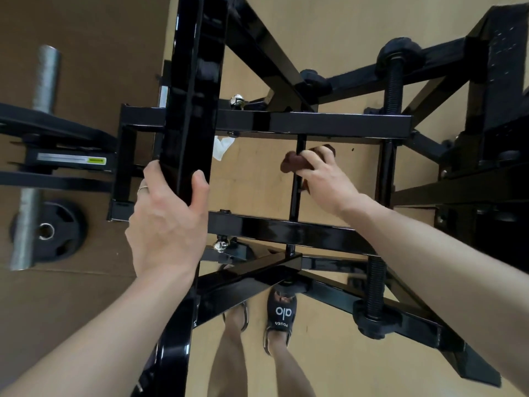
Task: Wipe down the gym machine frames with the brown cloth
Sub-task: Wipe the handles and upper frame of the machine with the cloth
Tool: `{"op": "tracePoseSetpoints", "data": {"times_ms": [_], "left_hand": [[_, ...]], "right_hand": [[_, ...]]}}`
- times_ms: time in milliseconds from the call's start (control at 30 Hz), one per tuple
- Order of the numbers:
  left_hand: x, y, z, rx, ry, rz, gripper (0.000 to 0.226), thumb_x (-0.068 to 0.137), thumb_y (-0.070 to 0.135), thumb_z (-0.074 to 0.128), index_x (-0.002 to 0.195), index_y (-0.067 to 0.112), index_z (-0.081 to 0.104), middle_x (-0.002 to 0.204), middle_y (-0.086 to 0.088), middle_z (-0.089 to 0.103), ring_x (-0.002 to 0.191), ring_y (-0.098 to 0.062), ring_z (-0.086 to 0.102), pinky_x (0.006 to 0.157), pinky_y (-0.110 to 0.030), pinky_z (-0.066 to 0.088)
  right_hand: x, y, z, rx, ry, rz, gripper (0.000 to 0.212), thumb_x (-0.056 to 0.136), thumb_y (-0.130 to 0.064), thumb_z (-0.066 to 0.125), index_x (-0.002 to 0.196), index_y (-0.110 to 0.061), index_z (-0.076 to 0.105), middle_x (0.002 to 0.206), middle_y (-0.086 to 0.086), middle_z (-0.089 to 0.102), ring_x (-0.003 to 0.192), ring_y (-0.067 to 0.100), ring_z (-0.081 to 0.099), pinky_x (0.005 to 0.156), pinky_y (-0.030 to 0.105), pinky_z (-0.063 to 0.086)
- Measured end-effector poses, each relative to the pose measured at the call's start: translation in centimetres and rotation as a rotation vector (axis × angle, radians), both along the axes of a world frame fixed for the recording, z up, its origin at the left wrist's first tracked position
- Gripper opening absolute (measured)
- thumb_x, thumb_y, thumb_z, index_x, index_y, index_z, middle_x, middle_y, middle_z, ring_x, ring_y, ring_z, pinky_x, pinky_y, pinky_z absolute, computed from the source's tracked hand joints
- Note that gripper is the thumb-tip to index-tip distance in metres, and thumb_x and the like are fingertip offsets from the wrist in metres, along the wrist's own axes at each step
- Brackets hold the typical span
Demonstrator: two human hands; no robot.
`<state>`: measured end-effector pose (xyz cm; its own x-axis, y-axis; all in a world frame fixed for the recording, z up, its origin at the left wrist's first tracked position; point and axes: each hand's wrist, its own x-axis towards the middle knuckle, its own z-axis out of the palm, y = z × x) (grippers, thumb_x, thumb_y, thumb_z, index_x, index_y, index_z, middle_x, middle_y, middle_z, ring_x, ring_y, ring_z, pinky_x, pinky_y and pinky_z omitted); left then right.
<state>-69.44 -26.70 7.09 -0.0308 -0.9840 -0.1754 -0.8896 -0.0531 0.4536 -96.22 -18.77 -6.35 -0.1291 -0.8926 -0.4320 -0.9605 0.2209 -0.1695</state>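
Open floor was seen between the black crossbars. The thick upright beam was gripped by the left hand, fingers curled. The brown cloth was pinched against a thin rod by the right hand.

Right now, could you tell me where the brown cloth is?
In the head view, right of centre, the brown cloth is gripped by the right hand around a thin black rod running between two horizontal frame bars.

the gym machine frame is showing glossy black, the cloth dark brown, the floor pale tan, the mat brown, the weight plate black, the sandal black with white lettering.
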Motion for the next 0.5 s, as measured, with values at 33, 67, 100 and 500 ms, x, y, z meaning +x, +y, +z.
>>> {"op": "tracePoseSetpoints", "data": {"times_ms": [33, 67, 100, 500], "left_hand": [[0.0, 0.0, 0.0, 0.001, 0.006, 0.002, 0.061, 0.102, 0.057, 0.044, 0.140, 0.010, 0.042, 0.108, -0.017, 0.061, 0.081, -0.024, 0.042, 0.067, -0.040, 0.035], [-0.1, 0.0, -0.1, 0.002, 0.008, 0.005, 0.061, 0.102, 0.057, 0.043, 0.140, 0.009, 0.042, 0.107, -0.016, 0.061, 0.082, -0.023, 0.042, 0.068, -0.040, 0.035], [-0.1, 0.0, 0.0, 0.005, 0.005, 0.006, 0.061, 0.101, 0.057, 0.043, 0.140, 0.009, 0.042, 0.108, -0.016, 0.061, 0.083, -0.023, 0.041, 0.068, -0.040, 0.034], [-0.1, -0.1, 0.4, 0.057, 0.040, -0.005, 0.060, 0.101, 0.057, 0.044, 0.138, 0.010, 0.043, 0.109, -0.013, 0.062, 0.080, -0.023, 0.047, 0.065, -0.037, 0.036]], "right_hand": [[0.2, -1.2, -1.4, 0.046, -0.035, -0.023, 0.037, 0.095, -0.001, 0.060, 0.128, -0.017, 0.069, 0.157, 0.008, 0.032, 0.148, 0.043, 0.014, 0.114, 0.056, 0.042], [0.4, -2.3, -2.8, 0.089, -0.056, -0.062, 0.035, 0.097, -0.003, 0.059, 0.127, -0.018, 0.069, 0.158, 0.007, 0.031, 0.149, 0.044, 0.013, 0.114, 0.055, 0.041], [0.5, -3.4, -3.9, 0.120, -0.054, -0.106, 0.035, 0.098, -0.004, 0.058, 0.127, -0.019, 0.068, 0.160, 0.006, 0.029, 0.150, 0.044, 0.012, 0.116, 0.054, 0.038], [3.0, -0.3, -7.5, 0.439, -0.251, -0.198, 0.049, 0.099, -0.005, 0.058, 0.141, -0.030, 0.060, 0.168, -0.004, 0.013, 0.154, 0.030, 0.017, 0.118, 0.034, 0.025]]}}
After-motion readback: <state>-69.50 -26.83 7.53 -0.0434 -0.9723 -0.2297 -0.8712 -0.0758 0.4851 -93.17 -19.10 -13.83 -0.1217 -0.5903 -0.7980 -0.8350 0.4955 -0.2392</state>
